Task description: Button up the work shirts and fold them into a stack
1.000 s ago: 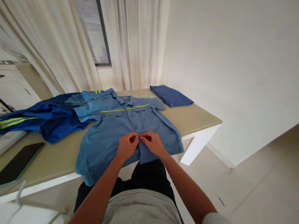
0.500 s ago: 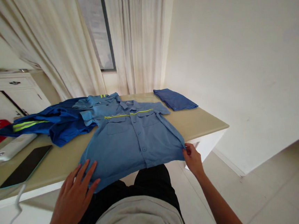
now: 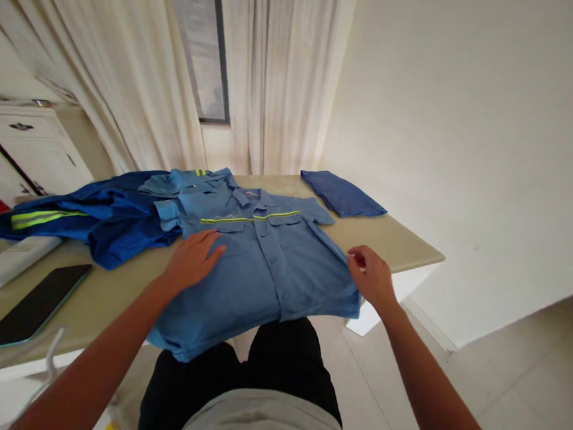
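Observation:
A light blue short-sleeved work shirt (image 3: 237, 286) lies front up on the table, collar away from me, with a yellow stripe across the chest. Its hem hangs over the near edge. My left hand (image 3: 195, 260) rests flat on the shirt's left side below the chest pocket, fingers stretched out. At the shirt's right side edge, my right hand (image 3: 372, 274) has its thumb and fingers pinched together on the cloth. Part of the left pocket is hidden behind my left hand.
Crumpled dark blue garments (image 3: 121, 219) with yellow reflective bands lie to the left, beside another light blue garment (image 3: 183, 182). A folded blue cloth (image 3: 342, 193) sits at the back right. A dark tablet-like device (image 3: 34, 307) and a white power strip-like object (image 3: 17, 262) are at left.
My left hand has moved from the lower left hem up onto the shirt's chest area. My right hand has slid a little up the right side edge.

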`<state>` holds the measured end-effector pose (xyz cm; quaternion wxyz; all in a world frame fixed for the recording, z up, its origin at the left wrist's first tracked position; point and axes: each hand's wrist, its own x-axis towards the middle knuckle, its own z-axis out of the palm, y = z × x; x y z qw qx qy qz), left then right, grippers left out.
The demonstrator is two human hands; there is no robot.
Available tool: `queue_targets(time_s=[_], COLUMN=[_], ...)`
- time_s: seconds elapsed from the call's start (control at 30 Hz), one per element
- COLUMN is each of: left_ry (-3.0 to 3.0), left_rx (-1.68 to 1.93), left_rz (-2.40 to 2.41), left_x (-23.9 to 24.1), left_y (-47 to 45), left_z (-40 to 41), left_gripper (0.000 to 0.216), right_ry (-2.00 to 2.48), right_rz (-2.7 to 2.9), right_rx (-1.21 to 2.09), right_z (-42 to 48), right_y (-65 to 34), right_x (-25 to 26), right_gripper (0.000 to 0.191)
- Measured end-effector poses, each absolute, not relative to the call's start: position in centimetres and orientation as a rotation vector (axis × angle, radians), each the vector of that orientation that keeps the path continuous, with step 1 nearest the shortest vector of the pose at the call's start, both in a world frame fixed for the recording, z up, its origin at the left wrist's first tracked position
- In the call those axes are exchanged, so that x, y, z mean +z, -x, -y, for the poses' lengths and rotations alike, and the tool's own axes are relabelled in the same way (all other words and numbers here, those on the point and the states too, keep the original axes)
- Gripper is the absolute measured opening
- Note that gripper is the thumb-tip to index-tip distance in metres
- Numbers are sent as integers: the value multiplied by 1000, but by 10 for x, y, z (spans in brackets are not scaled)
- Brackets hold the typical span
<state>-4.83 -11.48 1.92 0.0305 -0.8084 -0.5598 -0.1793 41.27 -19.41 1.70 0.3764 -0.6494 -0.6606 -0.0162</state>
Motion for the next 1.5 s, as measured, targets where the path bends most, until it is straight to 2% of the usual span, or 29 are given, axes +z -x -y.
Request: queue_targets(time_s=[0.17,0.37,0.5,0.7,0.9,1.07,1.13,1.2,1.27,1.37,1.5], left_ry=[2612,2500,2496,2470,2331,2337,2324,2394,2520,2675,2811], left_rx=[-434,-564,-632,-606,-491,-421,-492,-635,-737,-669,-593], left_rz=[1851,1815,1791,1927,2171,2250,2182,1961,1657,1334,1146], left_x=[4,1,10,17,16,28,36,43,44,33,1], left_y=[-4,-15,-16,-16,-23,-35,-37,-37,-31,-18,-3], left_z=[21,-47,-101,-179,-225,-234,-225,-207,-183,-141,-99], left_gripper=[61,45,46,43,45,26,30,37,39,40,40], right_ry=[1449,1407,1353,1246,1150,1162,1174,1201,1237,1323,1419], right_rz=[2089,2293,2352,2381,2442,2437,2420,2405,2364,2148,1905], right_rx=[-7,59,91,117,176,177,181,186,186,133,-21], right_z=[103,11,-37,-69,-71,-71,-71,-72,-72,-74,-76], right_y=[-353,-303,-260,-223,-228,-228,-227,-225,-223,-225,-232], right_x=[23,11,7,-17,-24,-23,-24,-23,-22,-18,-17], right_gripper=[37,39,40,54,44,44,49,52,44,32,57])
